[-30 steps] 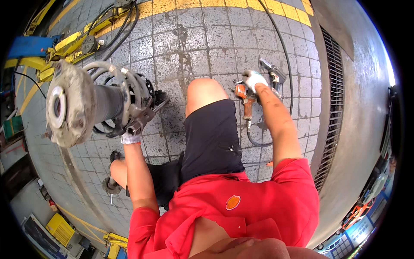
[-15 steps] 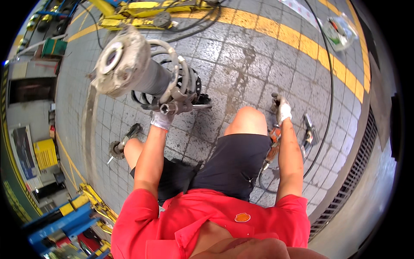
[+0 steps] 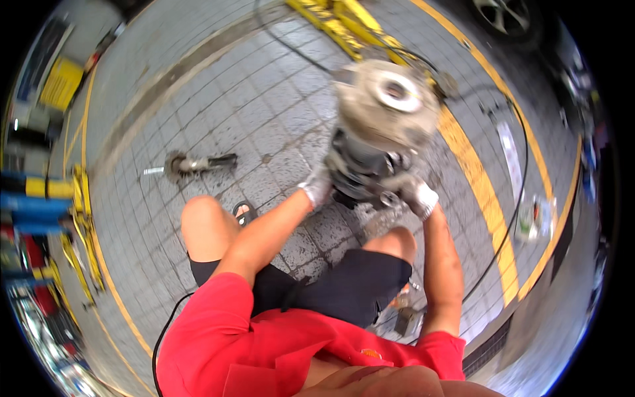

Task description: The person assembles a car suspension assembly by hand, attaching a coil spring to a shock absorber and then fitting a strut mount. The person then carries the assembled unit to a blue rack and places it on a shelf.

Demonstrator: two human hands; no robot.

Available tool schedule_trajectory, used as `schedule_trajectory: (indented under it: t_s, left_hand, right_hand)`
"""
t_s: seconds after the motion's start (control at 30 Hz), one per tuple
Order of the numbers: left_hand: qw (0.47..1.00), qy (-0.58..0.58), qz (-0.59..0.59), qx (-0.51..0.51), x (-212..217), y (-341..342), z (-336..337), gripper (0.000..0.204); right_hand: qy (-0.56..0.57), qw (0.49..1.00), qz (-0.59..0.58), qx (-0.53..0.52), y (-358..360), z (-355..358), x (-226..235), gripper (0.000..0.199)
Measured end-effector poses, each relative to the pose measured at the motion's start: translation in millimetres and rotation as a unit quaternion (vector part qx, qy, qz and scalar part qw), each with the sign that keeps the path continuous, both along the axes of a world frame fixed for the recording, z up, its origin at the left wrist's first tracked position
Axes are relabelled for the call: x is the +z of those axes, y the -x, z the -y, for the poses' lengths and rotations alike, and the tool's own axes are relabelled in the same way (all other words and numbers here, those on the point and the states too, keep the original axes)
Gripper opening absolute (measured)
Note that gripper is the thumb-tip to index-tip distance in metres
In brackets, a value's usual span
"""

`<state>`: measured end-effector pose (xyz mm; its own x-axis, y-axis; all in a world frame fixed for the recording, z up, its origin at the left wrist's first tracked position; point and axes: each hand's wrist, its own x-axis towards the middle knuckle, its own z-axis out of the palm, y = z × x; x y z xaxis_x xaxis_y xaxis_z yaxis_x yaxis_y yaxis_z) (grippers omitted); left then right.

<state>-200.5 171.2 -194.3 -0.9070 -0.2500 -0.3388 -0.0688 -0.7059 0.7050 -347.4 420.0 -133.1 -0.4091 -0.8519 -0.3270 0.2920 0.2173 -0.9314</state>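
In front of me a strut assembly stands roughly upright, with a dirty, pale round top mount and a dark lower body, blurred by motion. A coil spring showed on it earlier; now the mount mostly hides it. My left hand, in a white work glove, grips its left side low down, the fingertips hidden behind it. On the right side my right hand, also gloved, is closed around a metal part low on the strut, beside a round socket-like end.
A bare shock absorber lies on the tiled floor to the left. An air tool is partly hidden by my right knee. A black hose and a clear plastic bag lie right. Yellow lift arms and a car wheel are beyond.
The strut has moved from left to right in the view, as my head has turned. My right hand has come from beside the air tool onto the strut; the left still holds it.
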Motion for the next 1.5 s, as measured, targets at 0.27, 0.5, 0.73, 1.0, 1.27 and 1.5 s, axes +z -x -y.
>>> schedule_trajectory:
  t_s: [0.27,0.5,0.73,1.0,1.27,1.5]
  left_hand:
    - [0.99,0.083,0.111,-0.024,45.0,8.8,35.8,0.047]
    - [0.988,0.02,0.143,0.055,95.6,-36.1,78.3,0.075]
    - [0.968,0.12,0.163,0.151,218.6,-67.1,139.5,0.031]
    - [0.904,0.253,0.336,0.079,631.2,-24.7,406.2,0.044]
    - [0.797,0.455,0.33,0.219,751.6,138.5,640.0,0.027]
    - [0.593,0.715,0.357,0.098,774.3,244.2,906.3,0.027]
  right_hand:
    - [-0.255,0.964,-0.076,-0.014,31.7,32.8,16.4,0.047]
    - [-0.332,0.933,0.051,-0.127,-10.3,51.4,80.9,0.047]
    - [-0.368,0.913,0.12,-0.127,-26.0,176.5,244.9,0.047]
    - [-0.269,0.949,0.1,-0.128,41.2,405.5,491.2,0.047]
    - [-0.053,0.987,0.124,-0.082,208.6,723.5,610.1,0.047]
    - [0.053,0.98,0.19,0.023,325.7,1036.1,667.1,0.047]
